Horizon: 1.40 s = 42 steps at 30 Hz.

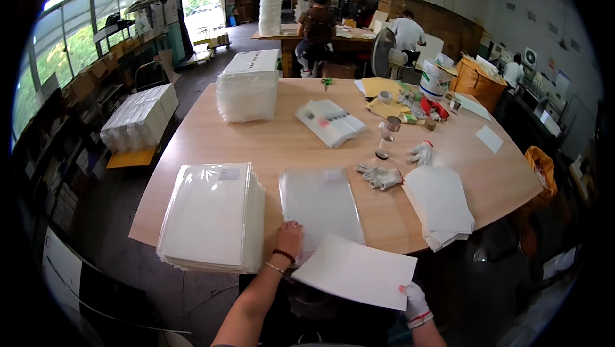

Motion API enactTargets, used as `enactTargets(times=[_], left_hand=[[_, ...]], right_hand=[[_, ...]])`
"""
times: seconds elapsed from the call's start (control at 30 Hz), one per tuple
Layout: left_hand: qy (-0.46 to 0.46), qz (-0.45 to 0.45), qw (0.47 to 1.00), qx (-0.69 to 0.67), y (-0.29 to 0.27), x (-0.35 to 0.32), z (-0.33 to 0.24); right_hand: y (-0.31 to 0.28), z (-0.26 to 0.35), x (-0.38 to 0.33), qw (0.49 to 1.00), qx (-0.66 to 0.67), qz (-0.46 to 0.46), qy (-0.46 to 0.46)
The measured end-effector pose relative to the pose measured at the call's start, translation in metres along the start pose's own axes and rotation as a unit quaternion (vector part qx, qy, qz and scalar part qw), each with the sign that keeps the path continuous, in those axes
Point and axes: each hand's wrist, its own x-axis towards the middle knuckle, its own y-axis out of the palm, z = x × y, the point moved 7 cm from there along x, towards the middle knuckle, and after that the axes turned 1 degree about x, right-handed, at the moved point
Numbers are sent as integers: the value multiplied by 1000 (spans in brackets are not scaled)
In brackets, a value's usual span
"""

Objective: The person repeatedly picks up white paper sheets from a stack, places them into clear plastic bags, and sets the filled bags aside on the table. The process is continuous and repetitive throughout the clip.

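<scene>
My left hand point(291, 239), bare with bracelets at the wrist, has its fingers curled at the near left edge of a clear plastic sleeve point(320, 203) lying flat on the table. My right hand point(415, 302) wears a white glove with bare fingertips and grips the near right corner of a white sheet point(359, 271). The sheet is tilted at the table's near edge, its far side overlapping the sleeve's near end. Left of the sleeve stands a thick stack of filled plastic sleeves point(204, 219). A fanned pile of white sheets point(439, 200) lies to the right.
Work gloves point(381, 177) and a tape roll on a glass jar point(383, 148) lie beyond the sheets. Farther back are a labelled packet stack point(330, 123), a tall sleeve stack point(246, 94), green scissors point(327, 82) and a white bucket point(435, 81). Other people work behind.
</scene>
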Motion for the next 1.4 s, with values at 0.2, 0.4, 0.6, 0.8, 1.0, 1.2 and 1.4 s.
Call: enactTargets(times=[0.2,0.4,0.6,0.8,1.0,1.2,1.4], left_hand=[[-322,146,903,-243,-33,0,20],[-323,186,766,-523,-3,-22,4],[-282,-18,809,-515,33,-63,-52],[-225,96,304,-921,127,-92,-122],[-249,185,767,-561,117,-174,-132],[-407,226,631,-621,84,-158,-109],[-429,131,493,-745,39,-157,-69]], right_hand=[[-14,-43,-13,992,77,-89,44],[24,-25,-20,985,22,-146,-89],[47,-23,-30,984,57,-148,-81],[51,-46,-45,987,6,-155,49],[69,-97,39,979,174,-21,102],[61,-104,80,963,210,-54,161],[70,-94,49,973,-135,40,182]])
